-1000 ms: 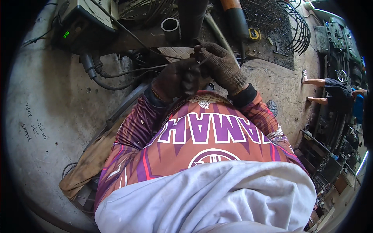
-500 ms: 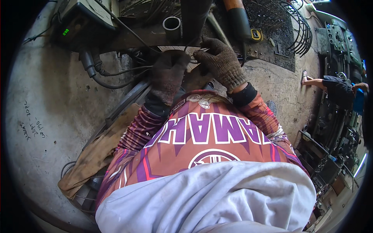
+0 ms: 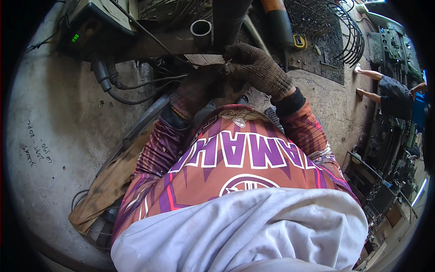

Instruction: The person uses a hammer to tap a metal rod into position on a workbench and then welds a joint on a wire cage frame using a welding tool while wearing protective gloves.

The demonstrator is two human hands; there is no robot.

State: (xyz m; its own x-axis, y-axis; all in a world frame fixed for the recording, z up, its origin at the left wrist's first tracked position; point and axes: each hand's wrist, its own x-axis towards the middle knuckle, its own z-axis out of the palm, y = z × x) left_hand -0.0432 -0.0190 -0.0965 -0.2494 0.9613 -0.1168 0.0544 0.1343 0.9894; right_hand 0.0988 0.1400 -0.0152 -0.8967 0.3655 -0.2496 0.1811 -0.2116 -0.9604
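Observation:
Both my hands wear dark knitted work gloves and meet in front of my chest, beside the edge of a dark metal workbench (image 3: 172,45). My right hand (image 3: 263,71) comes in from the right with fingers curled and thumb and fingertips pinched together. My left hand (image 3: 195,90) lies lower and to the left, closed, its fingers in shadow against the right fingertips. Whatever sits between them is too dark and small to name. A thin black cable (image 3: 156,41) runs down from the upper left toward my left hand. Just beyond them stands an open-ended metal pipe (image 3: 200,28).
A box-shaped machine (image 3: 97,34) with a green lit display stands upper left, thick cables (image 3: 136,100) below it. An orange-and-black power tool (image 3: 277,22) and tape measure (image 3: 299,41) lie at upper right. Brown cloth (image 3: 106,186) hangs lower left. A person (image 3: 394,93) stands near machinery at right.
My hands have drawn closer together, the left turning inward and the right rolling over it. The thin strand seen between them is now hidden. At right, the person has shifted position.

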